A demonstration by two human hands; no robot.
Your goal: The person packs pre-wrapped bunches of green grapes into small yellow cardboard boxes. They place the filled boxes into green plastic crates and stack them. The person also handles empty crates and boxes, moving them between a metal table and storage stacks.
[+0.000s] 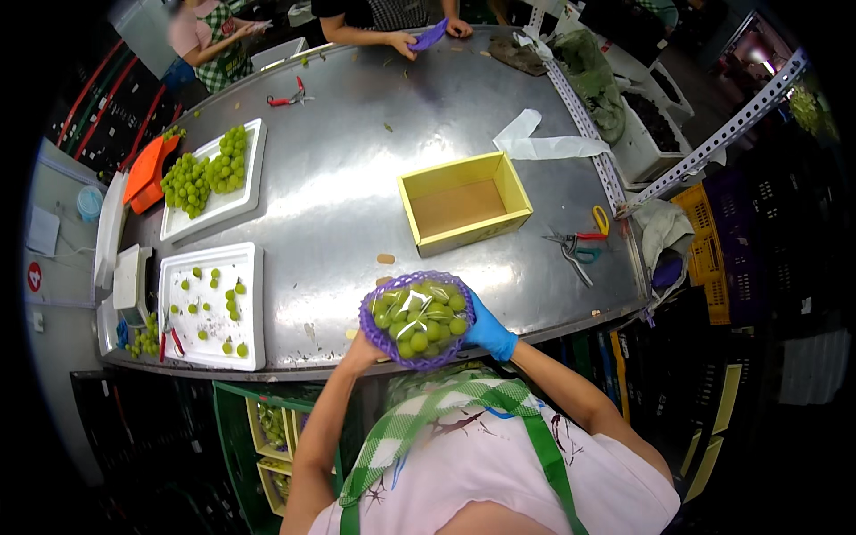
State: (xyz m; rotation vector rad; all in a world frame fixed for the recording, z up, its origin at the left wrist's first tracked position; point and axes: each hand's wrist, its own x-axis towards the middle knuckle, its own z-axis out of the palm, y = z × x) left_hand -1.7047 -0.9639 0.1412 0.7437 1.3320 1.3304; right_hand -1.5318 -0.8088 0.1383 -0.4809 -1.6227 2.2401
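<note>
A wrapped bunch of green grapes sits in a purple foam net sleeve, under shiny clear film. Both of my hands hold it at the table's near edge. My bare left hand grips its left side, with the fingers mostly hidden beneath the sleeve. On the right side, my right hand wears a blue glove and grips the sleeve. Beyond the bunch stands an open yellow cardboard box with nothing in it but its brown bottom.
Left are white foam trays, one with grape bunches, another with loose grapes. A kitchen scale stands beside them. Scissors and pruning snips lie right. Red-handled snips lie farther back. Across the table, a person's hand holds a purple sleeve.
</note>
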